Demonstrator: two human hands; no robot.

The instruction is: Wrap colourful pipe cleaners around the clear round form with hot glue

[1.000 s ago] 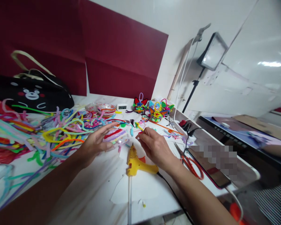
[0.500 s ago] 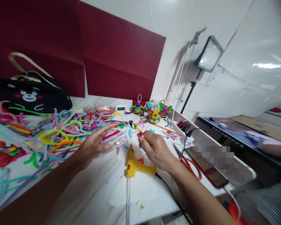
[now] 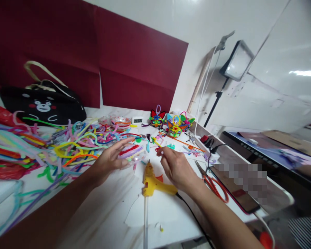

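Note:
My left hand (image 3: 109, 162) curves round the side of a clear ball striped with red, lilac and white pipe cleaners (image 3: 131, 154), thumb below and fingers above. Close to the ball, my right hand (image 3: 176, 169) is closed in a pinch. Whatever lies between its fingertips is too small to make out. Below and between the hands a yellow glue gun (image 3: 151, 185) lies on the white table (image 3: 106, 214), nozzle pointing away, with a long glue stick (image 3: 145, 221) sticking out of its back.
Loose pipe cleaners (image 3: 75, 145) spread over the left side, before a black bag (image 3: 43, 105). Finished cat-head ornaments (image 3: 157, 119) and a small digital clock (image 3: 138, 120) stand at the back. Orange-handled scissors (image 3: 215, 186) and a phone (image 3: 235, 190) lie right. A co-worker's arm (image 3: 307, 171) shows far right.
The whole view has shifted slightly, so things appear a little further right. Both hands keep nearly the same pose, the left at the ball and the right in a pinch.

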